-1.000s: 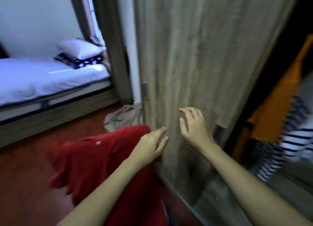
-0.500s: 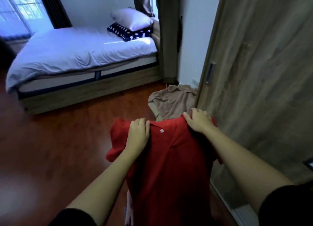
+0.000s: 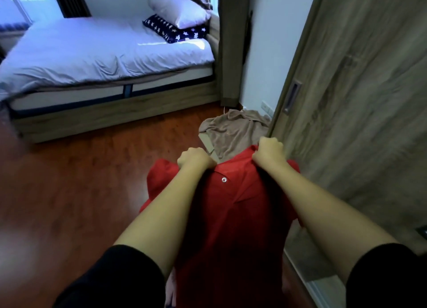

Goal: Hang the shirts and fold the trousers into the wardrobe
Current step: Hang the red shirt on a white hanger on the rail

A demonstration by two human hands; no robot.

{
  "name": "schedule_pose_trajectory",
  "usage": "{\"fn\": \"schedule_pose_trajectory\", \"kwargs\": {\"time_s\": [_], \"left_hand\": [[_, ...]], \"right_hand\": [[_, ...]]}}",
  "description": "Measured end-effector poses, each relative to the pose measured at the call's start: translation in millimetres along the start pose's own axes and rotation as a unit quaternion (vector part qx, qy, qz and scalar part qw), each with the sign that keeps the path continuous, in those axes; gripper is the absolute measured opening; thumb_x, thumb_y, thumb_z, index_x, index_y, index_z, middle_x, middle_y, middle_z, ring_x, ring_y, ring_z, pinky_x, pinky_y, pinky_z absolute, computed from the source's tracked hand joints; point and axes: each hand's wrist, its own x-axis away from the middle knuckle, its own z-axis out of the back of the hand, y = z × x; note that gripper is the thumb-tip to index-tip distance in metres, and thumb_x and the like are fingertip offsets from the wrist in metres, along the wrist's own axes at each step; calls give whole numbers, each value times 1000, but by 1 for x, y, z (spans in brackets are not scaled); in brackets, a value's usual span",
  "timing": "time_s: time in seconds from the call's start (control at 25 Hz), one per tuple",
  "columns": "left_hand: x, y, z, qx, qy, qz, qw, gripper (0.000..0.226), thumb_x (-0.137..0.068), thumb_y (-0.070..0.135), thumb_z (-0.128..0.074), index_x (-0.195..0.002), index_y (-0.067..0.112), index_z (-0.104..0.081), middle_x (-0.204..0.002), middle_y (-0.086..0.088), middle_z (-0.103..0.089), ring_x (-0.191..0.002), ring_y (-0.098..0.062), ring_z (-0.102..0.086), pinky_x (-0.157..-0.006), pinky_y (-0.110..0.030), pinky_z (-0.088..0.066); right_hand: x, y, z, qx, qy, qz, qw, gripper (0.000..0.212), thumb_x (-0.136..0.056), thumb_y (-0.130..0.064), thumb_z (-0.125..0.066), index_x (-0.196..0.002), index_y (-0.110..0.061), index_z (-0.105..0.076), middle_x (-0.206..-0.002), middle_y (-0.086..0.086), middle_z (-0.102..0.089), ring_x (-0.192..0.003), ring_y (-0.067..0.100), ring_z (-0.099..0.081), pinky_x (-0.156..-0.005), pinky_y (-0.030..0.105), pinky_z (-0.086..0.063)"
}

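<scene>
A red polo shirt with a white button hangs in front of me, held up by its shoulders. My left hand grips the left shoulder in a fist. On the right shoulder, next to the collar, my right hand is clenched. A crumpled beige garment lies on the wooden floor just beyond the shirt, against the wardrobe's sliding door. The inside of the wardrobe is out of sight.
A low bed with a white sheet, a white pillow and a star-patterned cushion stands at the back left. A dark curtain hangs beside the white wall. Reddish wooden floor spreads to the left.
My view has swung left, away from the open wardrobe and its hanging clothes, toward the bed. Both hands, open a second ago, have closed on the red shirt's shoulders and lifted it.
</scene>
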Motion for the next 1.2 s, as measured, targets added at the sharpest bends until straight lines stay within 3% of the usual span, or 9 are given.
{"fn": "schedule_pose_trajectory", "kwargs": {"time_s": [0.16,0.28,0.44,0.52,0.68,0.84,0.96,1.08,1.2], "left_hand": [[-3,-3,17,50,-44,36,997,60,-80,34,-66,-132,8,-49,-135,-13,-49,-121,-31,-51,-92,-35,-47],[10,-12,19,114,75,29,990,51,-84,28,-57,-129,8,-46,-133,-14,-50,-122,-34,-49,-93,-39,-44],[37,-27,10,138,197,5,971,34,-83,25,-49,-112,10,-58,-118,-17,-58,-109,-39,-54,-84,-39,-45],[42,-34,10,160,225,0,961,30,-87,22,-49,-112,9,-58,-121,-18,-50,-107,-39,-52,-82,-41,-45],[62,-44,27,172,316,-41,932,25,-85,10,-52,-108,7,-62,-119,-16,-50,-106,-36,-48,-77,-39,-42],[96,-51,38,185,206,-119,954,24,-79,14,-54,-95,24,-69,-103,-9,-66,-94,-29,-59,-75,-30,-42],[123,-49,41,122,104,-223,961,7,-79,21,-61,-81,20,-67,-91,-10,-69,-85,-24,-62,-76,-29,-48],[157,-27,74,170,99,-313,929,12,-78,27,-66,-76,17,-71,-75,-4,-68,-76,-14,-59,-69,-24,-42],[197,16,116,234,109,-435,863,30,-69,45,-61,-67,16,-67,-62,-1,-65,-60,-9,-53,-61,-28,-41]], "right_hand": [[5,13,38,-91,94,34,991,26,-79,-9,-52,-105,-7,-55,-108,22,-61,-103,41,-56,-84,39,-45],[21,33,63,-99,154,112,977,32,-77,-4,-51,-109,-7,-49,-108,16,-53,-99,37,-54,-80,38,-40],[44,56,78,15,77,264,961,20,-76,-8,-52,-77,-26,-60,-123,-1,-54,-101,29,-59,-72,30,-42],[52,58,82,41,43,214,975,30,-78,-12,-50,-85,-32,-70,-122,-3,-61,-105,30,-60,-82,36,-49],[75,42,96,29,99,132,986,32,-81,-10,-53,-102,-26,-71,-113,6,-68,-105,33,-60,-88,38,-48],[115,40,111,5,32,101,994,31,-79,-5,-51,-99,-12,-73,-107,14,-69,-104,33,-61,-90,33,-47],[154,60,125,-23,-6,78,997,32,-76,-5,-50,-100,-6,-71,-101,18,-70,-100,33,-63,-89,34,-50],[186,88,164,-21,70,64,995,34,-78,-4,-51,-105,-13,-71,-111,13,-68,-111,30,-58,-93,31,-43],[215,125,228,-11,178,28,984,31,-80,-5,-51,-99,-18,-71,-111,9,-69,-111,28,-58,-92,30,-42]]}}
